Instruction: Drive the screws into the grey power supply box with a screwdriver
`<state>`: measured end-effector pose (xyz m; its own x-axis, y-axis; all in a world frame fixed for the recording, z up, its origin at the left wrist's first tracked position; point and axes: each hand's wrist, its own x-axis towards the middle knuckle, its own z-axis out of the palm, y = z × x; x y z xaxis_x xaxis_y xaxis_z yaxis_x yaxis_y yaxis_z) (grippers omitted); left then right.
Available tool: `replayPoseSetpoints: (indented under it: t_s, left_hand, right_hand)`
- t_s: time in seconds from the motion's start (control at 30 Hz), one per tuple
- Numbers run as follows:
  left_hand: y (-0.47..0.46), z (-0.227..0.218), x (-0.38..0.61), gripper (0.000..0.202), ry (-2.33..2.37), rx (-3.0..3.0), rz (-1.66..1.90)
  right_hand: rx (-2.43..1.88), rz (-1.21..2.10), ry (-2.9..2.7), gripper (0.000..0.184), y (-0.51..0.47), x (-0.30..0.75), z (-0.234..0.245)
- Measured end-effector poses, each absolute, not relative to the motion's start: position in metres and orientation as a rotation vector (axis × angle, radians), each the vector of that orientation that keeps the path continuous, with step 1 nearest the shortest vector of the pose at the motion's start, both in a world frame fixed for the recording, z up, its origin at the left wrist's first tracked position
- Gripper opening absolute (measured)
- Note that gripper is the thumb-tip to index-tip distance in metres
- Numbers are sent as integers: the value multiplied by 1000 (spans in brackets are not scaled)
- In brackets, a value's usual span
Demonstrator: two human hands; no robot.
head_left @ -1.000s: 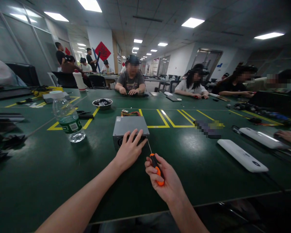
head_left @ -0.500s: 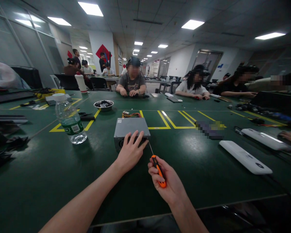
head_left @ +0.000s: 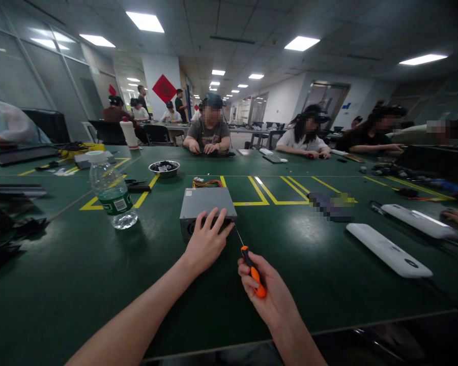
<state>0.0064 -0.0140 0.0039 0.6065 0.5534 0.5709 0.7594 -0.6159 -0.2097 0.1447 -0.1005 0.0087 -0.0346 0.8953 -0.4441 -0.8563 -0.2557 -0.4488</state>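
A grey computer power supply point(head_left: 206, 201) lies on the green table in front of me, its bundle of coloured wires point(head_left: 207, 183) at the far side. My left hand point(head_left: 208, 241) rests on its near upper edge, fingers spread over the top and the front face. Closed around the orange and black handle of a screwdriver point(head_left: 255, 274) is my right hand point(head_left: 267, 287). The thin shaft points up and left to the near right corner of the power supply, close to my left thumb. Whether the tip sits in a screw is too small to tell.
To the left stands a clear water bottle point(head_left: 116, 198); behind it are a metal bowl point(head_left: 164, 169) of small parts and a white bottle point(head_left: 129, 133). White devices point(head_left: 389, 250) with cables lie at the right. Co-workers sit around the table point(head_left: 156, 305).
The screwdriver handle and my right hand have shifted slightly right and down, the tip still at the corner. My left hand stays on the power supply. The view has tilted a little.
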Motion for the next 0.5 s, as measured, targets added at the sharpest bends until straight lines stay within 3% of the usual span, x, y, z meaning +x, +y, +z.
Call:
replayPoseSetpoints:
  t_s: [0.2,0.5]
  left_hand:
    - [-15,4,7,37,-1043,-2397,-675]
    - [-14,4,7,39,-1063,-2398,-662]
  right_hand:
    - [-948,1379,-419,36,-114,149,1]
    - [-1019,1199,-662,30,-122,157,1]
